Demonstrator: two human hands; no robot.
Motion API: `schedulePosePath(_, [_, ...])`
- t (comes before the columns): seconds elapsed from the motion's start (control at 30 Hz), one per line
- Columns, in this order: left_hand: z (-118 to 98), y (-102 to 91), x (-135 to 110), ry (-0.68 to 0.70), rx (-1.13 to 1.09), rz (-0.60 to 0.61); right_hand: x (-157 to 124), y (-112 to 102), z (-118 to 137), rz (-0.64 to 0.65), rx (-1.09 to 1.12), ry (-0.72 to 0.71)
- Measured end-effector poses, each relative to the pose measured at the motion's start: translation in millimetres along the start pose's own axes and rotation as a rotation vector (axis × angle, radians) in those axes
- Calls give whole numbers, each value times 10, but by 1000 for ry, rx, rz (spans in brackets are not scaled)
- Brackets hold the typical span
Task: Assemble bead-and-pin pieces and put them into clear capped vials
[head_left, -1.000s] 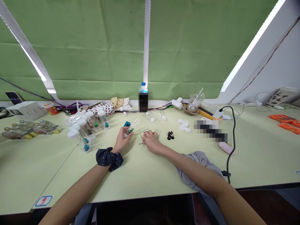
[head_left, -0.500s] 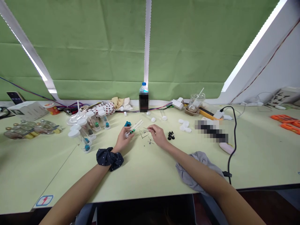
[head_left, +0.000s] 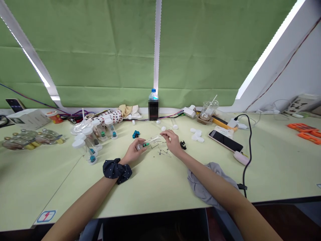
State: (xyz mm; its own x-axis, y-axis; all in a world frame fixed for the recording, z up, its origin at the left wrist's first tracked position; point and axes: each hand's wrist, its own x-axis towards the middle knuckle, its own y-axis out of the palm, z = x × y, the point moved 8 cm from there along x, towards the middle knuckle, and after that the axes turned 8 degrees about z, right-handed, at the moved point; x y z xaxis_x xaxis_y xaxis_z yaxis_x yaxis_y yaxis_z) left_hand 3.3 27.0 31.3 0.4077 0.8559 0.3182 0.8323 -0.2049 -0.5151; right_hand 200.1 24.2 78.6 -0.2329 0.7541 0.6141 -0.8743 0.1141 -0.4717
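Note:
My left hand [head_left: 134,151] is closed round the bottom end of a clear plastic tube [head_left: 150,140] with a green bead inside, held nearly level above the pale green table [head_left: 150,187]. My right hand [head_left: 173,142] pinches at the tube's open end with thumb and forefinger; what is between the fingertips is too small to make out. Thin wire pieces [head_left: 163,151] lie on the table just below both hands. A small heap of blue beads [head_left: 135,134] sits behind my left hand, and black beads [head_left: 183,145] lie beside my right hand.
Capped tubes with beads [head_left: 90,139] lie at the left. White caps [head_left: 197,134] lie right of my hands, with a phone [head_left: 225,140] and a black cable [head_left: 248,150] beyond them. A water bottle [head_left: 153,104] stands at the back. A grey cloth [head_left: 208,187] lies under my right forearm.
My right hand has lifted from the wire pieces on the table and come up to the open end of the tube. My left hand has tilted the tube flatter, toward the right.

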Motion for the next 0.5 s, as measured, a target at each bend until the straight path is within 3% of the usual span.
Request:
schedulePosePath(0.3, [-56,53,1,47,14,68,-43,96,-37,27,208,112])
schedulePosePath(0.5, [-57,44,9,38,-3,57,-49,91,7,8,260,95])
